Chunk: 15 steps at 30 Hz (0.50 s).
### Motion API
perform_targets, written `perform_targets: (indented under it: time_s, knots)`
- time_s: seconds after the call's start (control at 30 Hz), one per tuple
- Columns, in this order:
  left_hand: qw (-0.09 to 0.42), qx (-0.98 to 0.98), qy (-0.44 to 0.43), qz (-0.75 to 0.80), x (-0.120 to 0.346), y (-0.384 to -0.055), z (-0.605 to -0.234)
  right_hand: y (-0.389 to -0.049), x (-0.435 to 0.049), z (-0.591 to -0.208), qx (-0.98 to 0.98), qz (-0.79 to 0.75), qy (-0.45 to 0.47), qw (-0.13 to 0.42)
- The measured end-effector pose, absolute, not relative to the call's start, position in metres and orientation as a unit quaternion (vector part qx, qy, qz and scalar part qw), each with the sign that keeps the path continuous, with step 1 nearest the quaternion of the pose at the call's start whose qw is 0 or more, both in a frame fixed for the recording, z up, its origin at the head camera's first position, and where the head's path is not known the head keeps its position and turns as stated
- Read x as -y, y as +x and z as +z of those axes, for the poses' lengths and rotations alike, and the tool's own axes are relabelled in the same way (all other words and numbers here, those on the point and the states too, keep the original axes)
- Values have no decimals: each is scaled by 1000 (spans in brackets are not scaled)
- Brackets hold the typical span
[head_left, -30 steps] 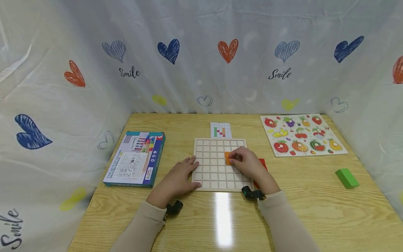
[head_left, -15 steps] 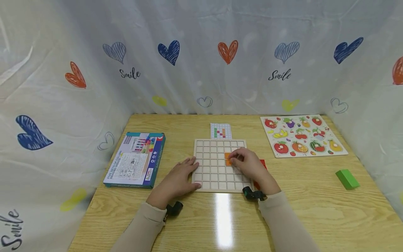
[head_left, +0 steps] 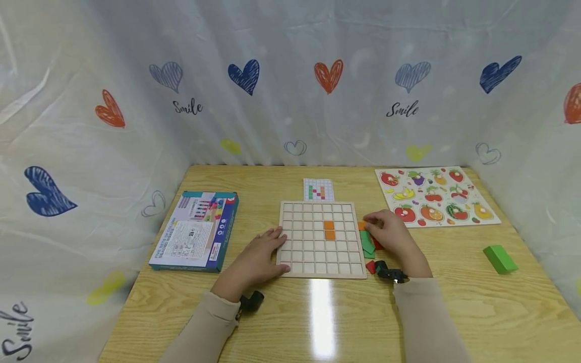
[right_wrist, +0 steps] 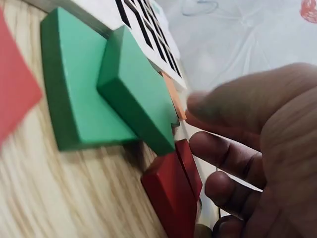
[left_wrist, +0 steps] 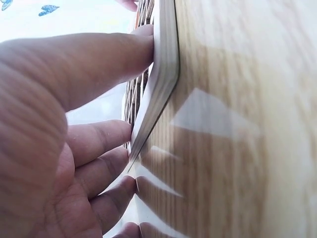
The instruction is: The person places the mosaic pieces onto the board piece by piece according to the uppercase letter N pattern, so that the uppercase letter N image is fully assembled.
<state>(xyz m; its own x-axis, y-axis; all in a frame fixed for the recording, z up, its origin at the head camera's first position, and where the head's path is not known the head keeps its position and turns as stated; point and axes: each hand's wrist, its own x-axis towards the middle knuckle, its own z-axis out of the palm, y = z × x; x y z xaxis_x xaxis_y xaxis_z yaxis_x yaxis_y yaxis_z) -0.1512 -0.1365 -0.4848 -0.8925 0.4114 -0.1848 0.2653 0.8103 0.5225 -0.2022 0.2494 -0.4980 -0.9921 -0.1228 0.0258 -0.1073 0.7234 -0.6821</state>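
A wooden grid board (head_left: 301, 245) lies flat in the middle of the head view, with two orange square tiles (head_left: 330, 235) one above the other in its cells. My left hand (head_left: 254, 254) rests at the board's left side, thumb and fingertips touching its edge. Beyond the right edge, my right hand (head_left: 392, 234) hovers by another orange tile (head_left: 361, 225), thumb and fingers apart in the right wrist view. Below that tile, green tiles (right_wrist: 81, 84) overlap, one leaning on another. Red tiles (right_wrist: 171, 188) lie beside them, partly hidden by the right hand in the head view.
Behind the board lies a small pattern card (head_left: 318, 189) printed with coloured squares. A flat toy box (head_left: 195, 229) is on the left. At the back right is a fruit puzzle board (head_left: 436, 201), with a green block (head_left: 500, 258) nearer the right table edge.
My right hand has left the two orange tiles on the board and moved right to the loose tiles, uncovering the board's right side. The left hand has stayed in place.
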Motion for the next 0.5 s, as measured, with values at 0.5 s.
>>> perform_targets:
  time_s: [0.5]
  knots:
    - [151, -941, 178, 243, 138, -154, -486, -204, -246, -497, -929, -360, -63, 57]
